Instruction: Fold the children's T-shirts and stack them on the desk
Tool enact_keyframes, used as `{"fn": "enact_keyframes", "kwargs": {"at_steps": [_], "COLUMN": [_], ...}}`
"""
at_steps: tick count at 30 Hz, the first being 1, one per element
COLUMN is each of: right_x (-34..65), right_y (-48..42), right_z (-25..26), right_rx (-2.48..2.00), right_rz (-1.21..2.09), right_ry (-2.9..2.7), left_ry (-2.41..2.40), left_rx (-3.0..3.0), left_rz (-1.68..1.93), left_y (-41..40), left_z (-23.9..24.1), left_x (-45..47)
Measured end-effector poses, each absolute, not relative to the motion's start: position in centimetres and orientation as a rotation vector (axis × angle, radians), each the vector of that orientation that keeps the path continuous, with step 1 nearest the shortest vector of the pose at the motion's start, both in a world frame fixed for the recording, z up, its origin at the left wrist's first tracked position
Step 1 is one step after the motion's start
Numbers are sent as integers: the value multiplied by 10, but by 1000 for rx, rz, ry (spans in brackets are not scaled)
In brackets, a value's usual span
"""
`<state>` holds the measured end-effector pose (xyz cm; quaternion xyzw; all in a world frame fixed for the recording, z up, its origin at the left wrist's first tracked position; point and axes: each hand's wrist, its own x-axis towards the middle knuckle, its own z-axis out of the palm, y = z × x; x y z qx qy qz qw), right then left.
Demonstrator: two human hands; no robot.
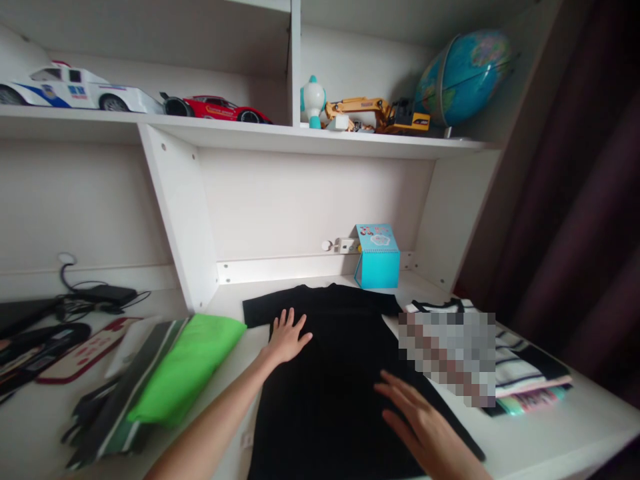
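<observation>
A black T-shirt (pixel 340 373) lies spread on the white desk, its neckline toward the back wall and a short sleeve out to each side. My left hand (pixel 287 339) rests with fingers spread on the upper left part of the shirt, close to the sleeve. Over the right half of the shirt is my right hand (pixel 413 413), fingers stretched out and slightly blurred; whether it touches the cloth I cannot tell. Neither hand holds anything.
Folded clothes, the top one bright green (pixel 195 367), lie at left. A striped stack (pixel 525 367), partly pixelated, sits right. Behind stand a blue desk calendar (pixel 380 267) and a socket. A shelf overhead carries toy cars (pixel 215 108), a toy excavator (pixel 385 115) and a globe (pixel 465 77).
</observation>
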<state>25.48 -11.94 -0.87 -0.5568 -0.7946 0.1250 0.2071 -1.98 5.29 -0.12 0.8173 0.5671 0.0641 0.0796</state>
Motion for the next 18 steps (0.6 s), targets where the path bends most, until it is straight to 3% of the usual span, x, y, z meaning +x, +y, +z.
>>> {"fn": "enact_keyframes", "kwargs": {"at_steps": [3,8,13,18], "right_x": [270,301,289,209], "right_y": [-99,-107,-113,-107], "right_z": [-33,-60,-32,-7], "right_rx": [-1796,-1820,-1899,-1731], "right_rz": [70,161,246,357], "right_ry": [-2049,-2196,-2184,-2344], "left_ry": [1599,1483,1463,1781], "left_rx": [2508,2387,2326,2279], "left_rz": [196,-6,58,107], "left_y": [32,13,37,80], "left_z": [-4,13,36,12], "left_x": [-17,-23,-31,-42]}}
